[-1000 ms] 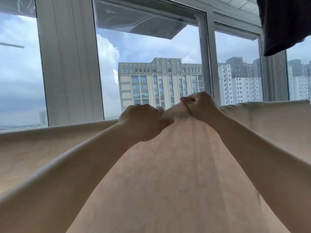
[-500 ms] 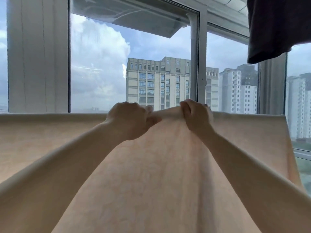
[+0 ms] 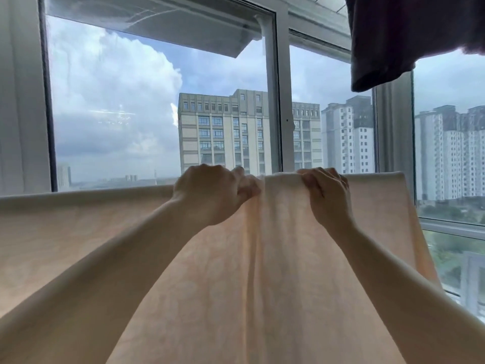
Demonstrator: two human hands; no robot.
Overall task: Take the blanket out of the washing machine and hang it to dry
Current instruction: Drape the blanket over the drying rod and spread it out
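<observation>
My left hand (image 3: 215,195) and right hand (image 3: 326,197) clutch the pale peach cotton blanket (image 3: 252,279)'s bunched top edge; uneven tugging could drag it off.

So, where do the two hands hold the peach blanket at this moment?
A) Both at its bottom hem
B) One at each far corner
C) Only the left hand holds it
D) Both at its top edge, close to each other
D: the left hand and the right hand both grip the top edge of the peach blanket, side by side near its middle, with a bunched stretch of cloth between them.
</observation>
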